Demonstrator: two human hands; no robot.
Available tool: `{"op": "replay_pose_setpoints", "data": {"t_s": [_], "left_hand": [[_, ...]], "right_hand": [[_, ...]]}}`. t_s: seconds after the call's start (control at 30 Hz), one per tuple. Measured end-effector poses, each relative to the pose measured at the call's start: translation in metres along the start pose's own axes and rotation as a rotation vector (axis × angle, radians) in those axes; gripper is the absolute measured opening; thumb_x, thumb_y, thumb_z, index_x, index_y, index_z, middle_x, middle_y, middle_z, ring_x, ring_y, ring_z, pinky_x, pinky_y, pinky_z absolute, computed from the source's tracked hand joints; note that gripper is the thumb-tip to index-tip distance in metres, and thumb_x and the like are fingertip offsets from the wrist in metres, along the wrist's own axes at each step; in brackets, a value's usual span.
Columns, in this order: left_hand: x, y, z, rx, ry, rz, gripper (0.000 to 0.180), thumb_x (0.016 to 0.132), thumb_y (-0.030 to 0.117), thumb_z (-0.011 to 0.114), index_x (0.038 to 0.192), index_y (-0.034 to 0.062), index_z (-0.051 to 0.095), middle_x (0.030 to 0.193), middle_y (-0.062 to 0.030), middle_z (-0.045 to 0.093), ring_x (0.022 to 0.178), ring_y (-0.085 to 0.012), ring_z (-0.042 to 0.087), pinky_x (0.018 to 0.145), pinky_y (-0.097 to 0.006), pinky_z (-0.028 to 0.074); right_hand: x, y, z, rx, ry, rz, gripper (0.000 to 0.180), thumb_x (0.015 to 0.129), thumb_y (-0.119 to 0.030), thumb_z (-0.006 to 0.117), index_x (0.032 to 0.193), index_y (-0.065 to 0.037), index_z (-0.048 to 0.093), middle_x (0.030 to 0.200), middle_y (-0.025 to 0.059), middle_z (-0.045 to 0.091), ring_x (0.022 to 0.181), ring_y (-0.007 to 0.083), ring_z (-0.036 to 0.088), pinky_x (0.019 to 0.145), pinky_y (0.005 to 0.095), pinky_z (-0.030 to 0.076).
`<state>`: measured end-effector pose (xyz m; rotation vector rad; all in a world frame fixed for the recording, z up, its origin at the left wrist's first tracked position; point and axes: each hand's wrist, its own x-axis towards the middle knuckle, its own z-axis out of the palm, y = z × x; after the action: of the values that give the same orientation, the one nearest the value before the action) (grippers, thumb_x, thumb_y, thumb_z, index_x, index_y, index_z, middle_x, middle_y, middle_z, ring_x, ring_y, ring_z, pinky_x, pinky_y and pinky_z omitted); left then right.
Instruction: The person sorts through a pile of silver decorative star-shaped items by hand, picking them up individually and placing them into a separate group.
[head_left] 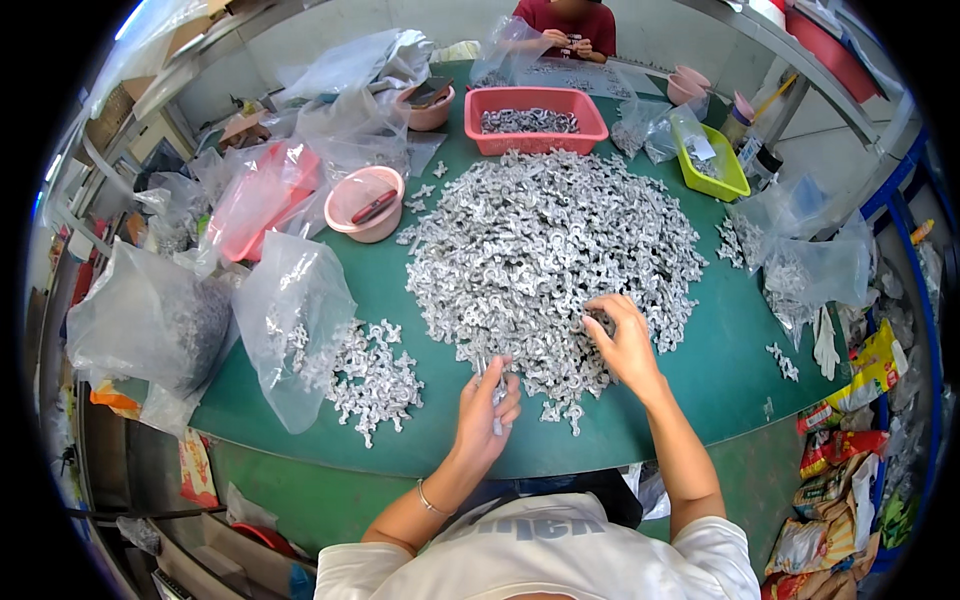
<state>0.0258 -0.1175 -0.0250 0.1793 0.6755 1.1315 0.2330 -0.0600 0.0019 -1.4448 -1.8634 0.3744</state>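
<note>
Bright, even light — fisheye-bent, dark-vignetted edges

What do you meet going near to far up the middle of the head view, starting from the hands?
Left hand → big heap of small metal parts → red rectangular basket holding more metal parts → another person's hands at the far edge.

Big heap of small silver metal clips (545, 240) spread on the green table (730, 370); one thin metal piece (497, 393) upright in a fist at its near edge.

Head view — looks steeply down, close over the green table (730, 370)
</note>
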Motion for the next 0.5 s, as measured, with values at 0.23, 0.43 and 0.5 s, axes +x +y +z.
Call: {"op": "replay_pose_setpoints", "data": {"t_s": [0.23,0.43,0.5], "left_hand": [[0.032,0.018,0.037,-0.155,-0.037,0.056,0.02,0.092,0.024,0.05,0.103,0.0075,0.049,0.069,-0.0024,0.045,0.044,-0.004,0.032,0.037,-0.018,0.026],[0.052,0.02,0.046,-0.235,-0.004,0.029,0.023,0.092,0.025,0.048,0.104,0.0052,0.045,0.069,-0.0027,0.044,0.045,-0.0051,0.032,0.039,-0.019,0.027],[0.055,0.023,0.045,-0.261,-0.004,0.025,0.023,0.092,0.025,0.049,0.104,0.0055,0.045,0.069,-0.0026,0.044,0.045,-0.0051,0.032,0.039,-0.019,0.027]], "right_hand": [[0.043,-0.003,0.004,0.04,0.065,-0.053,0.013,0.075,-0.004,0.062,0.086,0.001,0.06,0.087,0.0148,0.059,0.085,0.031,0.053,0.078,0.037,0.041],[0.094,0.0,0.027,-0.05,0.195,-0.129,0.025,0.074,-0.006,0.062,0.098,0.0,0.058,0.096,0.0151,0.057,0.092,0.0322,0.05,0.082,0.0376,0.04],[0.117,0.001,0.038,-0.092,0.244,-0.151,0.028,0.074,-0.006,0.063,0.1,0.0,0.057,0.098,0.0151,0.056,0.093,0.0324,0.049,0.083,0.0383,0.039]]}}
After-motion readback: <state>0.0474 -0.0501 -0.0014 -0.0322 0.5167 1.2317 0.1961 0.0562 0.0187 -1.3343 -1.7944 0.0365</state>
